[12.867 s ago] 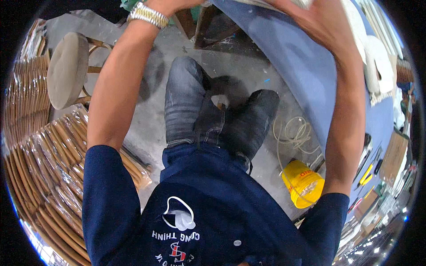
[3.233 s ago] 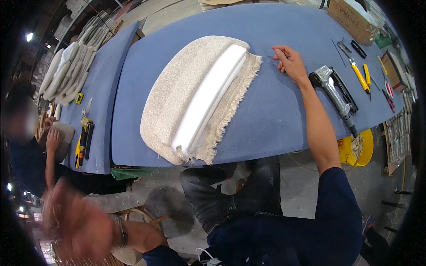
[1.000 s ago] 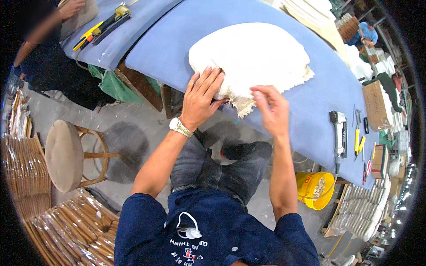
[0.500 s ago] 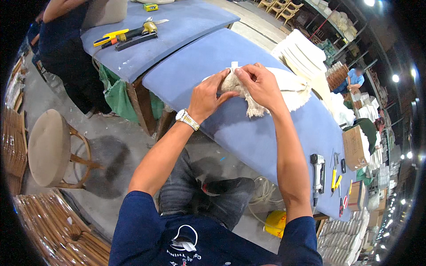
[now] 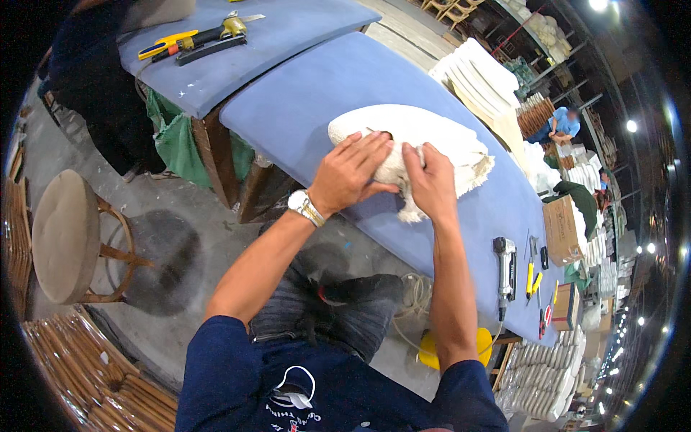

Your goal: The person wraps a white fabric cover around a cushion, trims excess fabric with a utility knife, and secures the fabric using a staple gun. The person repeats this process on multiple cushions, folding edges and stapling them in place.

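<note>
A cream fabric-covered cushion (image 5: 425, 137) with a frayed edge lies on the blue padded table (image 5: 331, 86). My left hand (image 5: 353, 171) lies flat on its near end, fingers spread over the fabric, a metal watch on the wrist. My right hand (image 5: 430, 181) presses down beside it on the cushion's near edge, pinching the loose fringe. Both hands touch the cushion and almost meet each other.
A staple gun (image 5: 505, 268) and yellow-handled tools (image 5: 531, 277) lie at the table's right end beside cardboard boxes (image 5: 561, 230). A second blue table (image 5: 237, 43) holds tools. A round stool (image 5: 61, 234) stands left. Stacked cushions (image 5: 482, 75) and a seated person (image 5: 561, 124) are beyond.
Both hands have come down onto the cushion's near end and now press on it. My view has swung so the table runs further to the right.
</note>
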{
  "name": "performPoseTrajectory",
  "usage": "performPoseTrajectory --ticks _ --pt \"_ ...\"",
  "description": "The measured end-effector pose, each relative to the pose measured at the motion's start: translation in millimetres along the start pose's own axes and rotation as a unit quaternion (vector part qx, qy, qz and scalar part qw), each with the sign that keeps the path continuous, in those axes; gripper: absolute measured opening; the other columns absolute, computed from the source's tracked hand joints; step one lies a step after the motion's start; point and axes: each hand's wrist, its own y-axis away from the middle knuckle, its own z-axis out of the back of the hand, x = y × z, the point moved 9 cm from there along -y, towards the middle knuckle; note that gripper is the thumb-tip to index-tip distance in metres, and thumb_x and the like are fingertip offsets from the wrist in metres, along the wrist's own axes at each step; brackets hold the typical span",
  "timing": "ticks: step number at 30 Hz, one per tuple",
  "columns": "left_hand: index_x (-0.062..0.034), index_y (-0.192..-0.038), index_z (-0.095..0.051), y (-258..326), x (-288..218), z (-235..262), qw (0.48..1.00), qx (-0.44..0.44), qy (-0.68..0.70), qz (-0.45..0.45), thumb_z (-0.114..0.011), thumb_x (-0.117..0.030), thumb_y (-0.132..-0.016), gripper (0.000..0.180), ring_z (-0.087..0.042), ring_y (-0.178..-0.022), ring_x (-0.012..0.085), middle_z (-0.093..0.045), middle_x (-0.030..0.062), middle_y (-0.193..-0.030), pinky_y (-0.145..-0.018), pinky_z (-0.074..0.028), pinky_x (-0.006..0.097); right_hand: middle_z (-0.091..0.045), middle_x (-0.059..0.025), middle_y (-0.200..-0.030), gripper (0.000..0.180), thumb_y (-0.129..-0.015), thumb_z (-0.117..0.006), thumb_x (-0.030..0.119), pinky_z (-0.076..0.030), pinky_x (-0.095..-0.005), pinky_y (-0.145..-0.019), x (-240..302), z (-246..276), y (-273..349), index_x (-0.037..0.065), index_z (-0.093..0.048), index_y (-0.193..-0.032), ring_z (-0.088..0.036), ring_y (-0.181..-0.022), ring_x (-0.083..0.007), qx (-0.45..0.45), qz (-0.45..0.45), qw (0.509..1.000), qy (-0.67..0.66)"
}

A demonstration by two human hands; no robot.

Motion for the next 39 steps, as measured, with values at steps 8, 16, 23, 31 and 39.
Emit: performPoseTrajectory --ticks 8,16,23,31,39 --pt "-0.0174 -0.139 -0.065 74.9 -50.2 -23.4 0.999 0.043 -0.008 0.023 -0.074 -0.053 -0.086 0.064 -0.054 -0.140 0.0276 -0.063 0.0068 -0.145 -0.120 -0.036 0.051 -0.047 -0.0133 -0.074 0.029 -0.100 -0.067 0.014 -0.038 -0.0384 -0.058 -45.6 -6.7 106.6 -0.004 -0.054 -0.080 -0.044 -0.062 -0.0269 -0.104 -0.054 0.993 -0.010" --pt "-0.0239 -0.138 -0.065 102.3 -56.3 -36.1 0.994 0.092 -0.056 -0.006 -0.075 -0.051 -0.088 0.058 -0.052 -0.142 0.0280 -0.065 0.0037 -0.142 -0.122 -0.029 0.053 -0.046 -0.0139 -0.071 0.037 -0.104 -0.060 0.019 -0.040 -0.0404 -0.062 -89.2 -34.6 144.7 -0.004 -0.053 -0.076 -0.047 -0.064 -0.0276 -0.168 -0.150 0.966 -0.129" --pt "-0.0094 -0.139 -0.061 65.3 -52.2 -26.1 0.996 0.057 -0.061 0.015 -0.076 -0.054 -0.085 0.072 -0.057 -0.137 0.0304 -0.066 0.0098 -0.141 -0.117 -0.038 0.052 -0.049 -0.0123 -0.072 0.039 -0.104 -0.063 0.022 -0.040 -0.0361 -0.060 -91.4 -30.3 119.4 -0.004 -0.055 -0.077 -0.048 -0.063 -0.0208 -0.166 -0.164 0.941 -0.246" --pt "-0.0107 -0.134 -0.061 22.7 -39.4 -12.3 1.000 -0.021 -0.014 0.008 -0.080 -0.040 -0.087 0.059 -0.055 -0.140 0.0314 -0.065 0.0096 -0.143 -0.116 -0.040 0.053 -0.053 -0.0155 -0.068 0.041 -0.103 -0.064 0.027 -0.040 -0.0399 -0.057 -56.7 -0.3 61.4 -0.004 -0.060 -0.076 -0.051 -0.058 -0.0276 -0.185 -0.115 0.952 -0.213" --pt "-0.0039 -0.132 -0.064 -22.3 -8.7 14.0 0.999 0.016 -0.032 0.011 -0.080 -0.021 -0.090 0.048 -0.072 -0.113 0.0319 -0.072 0.0150 -0.129 -0.087 -0.061 0.038 -0.053 -0.0118 -0.067 0.053 -0.103 -0.065 0.042 -0.041 -0.0399 -0.058 -23.2 -0.3 -2.4 -0.003 -0.060 -0.075 -0.048 -0.062 -0.0216 -0.154 -0.075 0.963 -0.209"
